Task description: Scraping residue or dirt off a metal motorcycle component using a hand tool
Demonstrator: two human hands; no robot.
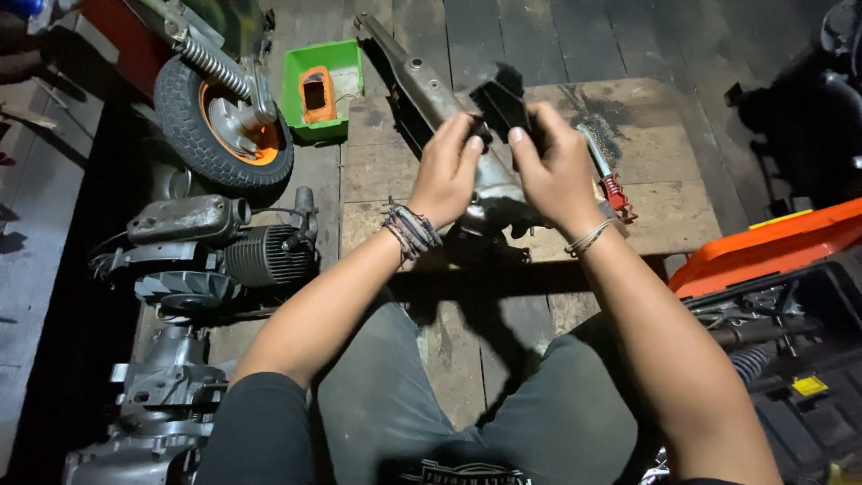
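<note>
Where the person's knees meet the plank floor (575, 36), the holdings run as follows, largest first.

Worn wooden board (664, 207): lies flat on the floor ahead of the knees, scuffed and stained dark toward its far edge.

Engine assembly (215, 247): grey, finned cylinder, lying on its side at the left, well apart from the hands.

Small wheel (220, 126): black tyre, orange hub, coil spring above it, at upper left just beyond the engine.

Orange case lid (763, 247): open at the right edge, over a black tray of tools.

Long grey metal part (431, 90): rests on the board, running from the top centre down under the hands.

Green plastic tray (310, 67): beside the wheel, with a small orange piece lying in it.

Left hand (444, 175): cord bracelets at the wrist; fingers curled shut, pinching the near-left edge of the black folded piece (503, 106).

Right hand (557, 166): thin bracelet at the wrist; fingers closed on the right side of the same piece.

Black folded piece: held between both hands in the air, above the grey metal part and the board; its exact kind cannot be told.

Wire brush (606, 171): red handle, lying on the board just right of the right hand.
</note>
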